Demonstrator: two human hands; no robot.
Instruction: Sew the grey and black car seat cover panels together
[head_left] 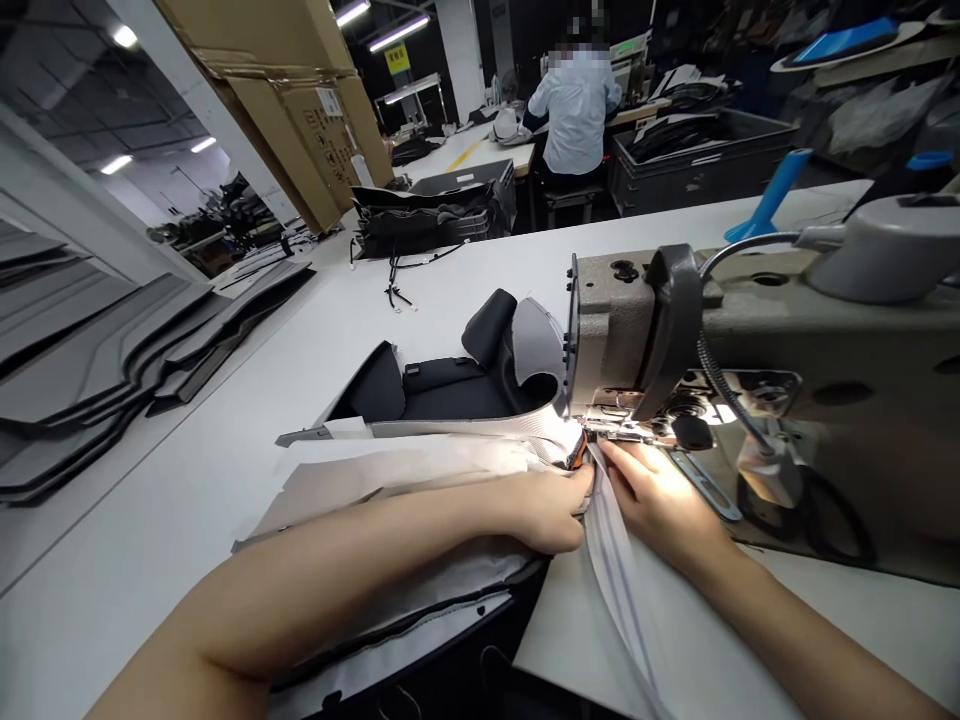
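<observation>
Head view: just in front of the machine (787,330), the left hand (551,512) grips the fabric (405,470) with fingers closed, while the right hand (660,500) presses it, fingers stretched flat.

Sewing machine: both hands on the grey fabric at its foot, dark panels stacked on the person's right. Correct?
No. The head view shows the dark panels stacked on the person's left, not right. Left hand and right hand do both rest on the grey fabric at the sewing machine.
</observation>
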